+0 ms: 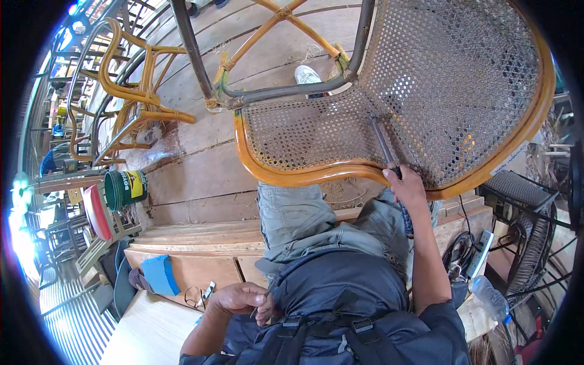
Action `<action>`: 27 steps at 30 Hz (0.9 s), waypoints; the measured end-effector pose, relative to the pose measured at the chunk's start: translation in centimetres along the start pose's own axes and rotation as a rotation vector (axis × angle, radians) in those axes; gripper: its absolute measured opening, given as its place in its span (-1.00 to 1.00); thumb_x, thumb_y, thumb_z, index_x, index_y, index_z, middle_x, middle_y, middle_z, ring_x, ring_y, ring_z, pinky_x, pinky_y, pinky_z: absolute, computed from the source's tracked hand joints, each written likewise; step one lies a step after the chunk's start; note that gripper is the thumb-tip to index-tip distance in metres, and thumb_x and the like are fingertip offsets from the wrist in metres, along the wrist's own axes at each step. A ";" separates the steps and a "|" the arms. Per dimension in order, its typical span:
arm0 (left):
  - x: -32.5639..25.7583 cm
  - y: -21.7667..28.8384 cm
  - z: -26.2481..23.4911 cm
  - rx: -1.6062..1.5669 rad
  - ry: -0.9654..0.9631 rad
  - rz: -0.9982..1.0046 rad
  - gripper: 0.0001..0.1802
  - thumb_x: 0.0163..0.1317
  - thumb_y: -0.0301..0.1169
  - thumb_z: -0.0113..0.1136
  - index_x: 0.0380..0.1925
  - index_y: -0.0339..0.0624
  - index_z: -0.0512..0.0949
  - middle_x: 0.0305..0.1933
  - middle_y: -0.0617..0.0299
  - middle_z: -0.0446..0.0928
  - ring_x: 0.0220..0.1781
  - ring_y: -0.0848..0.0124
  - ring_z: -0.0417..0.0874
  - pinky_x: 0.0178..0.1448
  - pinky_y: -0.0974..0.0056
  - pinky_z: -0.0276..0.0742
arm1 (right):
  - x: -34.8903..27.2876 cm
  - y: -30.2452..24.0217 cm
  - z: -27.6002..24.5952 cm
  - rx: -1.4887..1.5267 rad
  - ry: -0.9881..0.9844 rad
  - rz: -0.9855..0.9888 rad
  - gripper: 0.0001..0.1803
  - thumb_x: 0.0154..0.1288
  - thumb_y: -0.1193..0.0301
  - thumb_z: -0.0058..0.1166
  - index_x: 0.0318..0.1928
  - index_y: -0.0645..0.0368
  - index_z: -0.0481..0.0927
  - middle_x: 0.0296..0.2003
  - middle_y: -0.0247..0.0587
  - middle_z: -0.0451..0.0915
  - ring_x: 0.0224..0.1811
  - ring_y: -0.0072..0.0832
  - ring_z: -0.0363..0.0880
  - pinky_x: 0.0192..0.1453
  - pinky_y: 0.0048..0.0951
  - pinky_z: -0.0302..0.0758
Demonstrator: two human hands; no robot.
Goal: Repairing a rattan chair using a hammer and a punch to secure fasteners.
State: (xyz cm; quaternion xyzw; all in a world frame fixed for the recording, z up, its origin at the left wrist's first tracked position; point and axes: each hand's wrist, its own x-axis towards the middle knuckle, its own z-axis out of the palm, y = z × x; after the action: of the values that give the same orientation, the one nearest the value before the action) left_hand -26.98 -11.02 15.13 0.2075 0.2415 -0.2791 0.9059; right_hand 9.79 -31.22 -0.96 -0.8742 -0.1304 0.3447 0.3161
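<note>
A rattan chair with woven cane panels (450,79) and a glossy orange-brown rim (292,177) lies tipped over in front of my knees. My right hand (410,187) is closed around the dark handle of a screwdriver-like tool (382,141) at the rim. Its long metal shaft lies over the weave, the tip near the fold between the two panels. Close to my belly, my left hand (246,299) is held low with its fingers curled together. Something thin and dark shows below those fingers, too small to name.
More rattan chair frames (131,91) stand at the far left. A green bucket (125,190) and a red-cushioned item (97,212) are nearer. Beside my left arm lie a blue piece (160,275) and glasses (194,297). A power strip (480,254) and a plastic bottle (488,298) are at right.
</note>
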 end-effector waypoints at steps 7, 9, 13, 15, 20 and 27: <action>-0.3 -0.2 -0.2 -0.019 -0.004 -0.164 -0.61 0.37 -0.15 -0.06 -0.47 -0.26 0.42 -0.49 0.19 0.39 -0.35 0.32 0.48 -0.18 0.23 0.45 | -0.3 -0.9 -0.5 0.025 0.009 -0.016 -0.58 0.25 0.11 0.09 -0.30 0.31 0.48 -0.69 -0.20 0.46 -0.76 -0.45 0.48 -0.64 -0.40 0.42; -0.1 -0.4 -0.3 -0.061 -0.003 -0.117 -0.60 0.36 -0.13 -0.05 -0.46 -0.27 0.42 -0.49 0.19 0.39 -0.34 0.32 0.48 -0.18 0.23 0.45 | -0.4 -1.1 -0.5 0.015 0.011 -0.003 -0.57 0.25 0.12 0.09 -0.30 0.32 0.48 -0.69 -0.19 0.46 -0.76 -0.45 0.48 -0.64 -0.40 0.42; 0.5 -0.5 -0.2 -0.108 0.039 0.010 -0.60 0.34 -0.10 -0.02 -0.46 -0.25 0.41 -0.49 0.19 0.38 -0.34 0.30 0.47 -0.09 0.15 0.46 | -0.2 -0.7 -0.4 -0.006 0.029 0.020 -0.57 0.25 0.13 0.09 -0.31 0.33 0.47 -0.69 -0.17 0.46 -0.76 -0.44 0.49 -0.64 -0.39 0.43; 1.3 -0.7 0.0 -0.096 0.075 0.069 -0.60 0.33 -0.10 -0.01 -0.47 -0.23 0.41 -0.49 0.20 0.38 -0.35 0.29 0.45 -0.04 0.10 0.45 | -0.4 -1.0 -0.6 0.010 0.012 0.006 -0.58 0.25 0.13 0.08 -0.31 0.33 0.47 -0.69 -0.18 0.46 -0.76 -0.44 0.49 -0.64 -0.39 0.43; 6.8 -0.2 -1.8 -0.268 0.218 0.553 -0.69 0.34 -0.09 -0.02 -0.42 -0.08 0.39 -0.44 0.26 0.34 -0.34 0.34 0.38 -0.01 0.06 0.37 | -0.2 -0.6 -0.2 -0.004 0.006 0.006 -0.59 0.26 0.13 0.07 -0.30 0.31 0.48 -0.70 -0.20 0.46 -0.77 -0.45 0.48 -0.64 -0.39 0.42; 13.4 3.4 -6.2 -0.252 0.512 0.819 -0.70 0.32 -0.10 0.03 -0.37 -0.10 0.41 -0.41 0.31 0.33 -0.33 0.42 0.39 -0.12 0.17 0.40 | -0.3 -1.0 -0.6 0.015 -0.012 0.023 -0.56 0.25 0.09 0.06 -0.24 0.30 0.50 -0.62 -0.11 0.52 -0.73 -0.40 0.50 -0.58 -0.36 0.44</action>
State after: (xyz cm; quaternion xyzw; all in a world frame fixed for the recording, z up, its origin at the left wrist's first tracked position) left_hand -17.18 -10.73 3.60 0.2361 0.3864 0.1909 0.8709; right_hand 10.01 -30.87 0.18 -0.8713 -0.1195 0.3544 0.3177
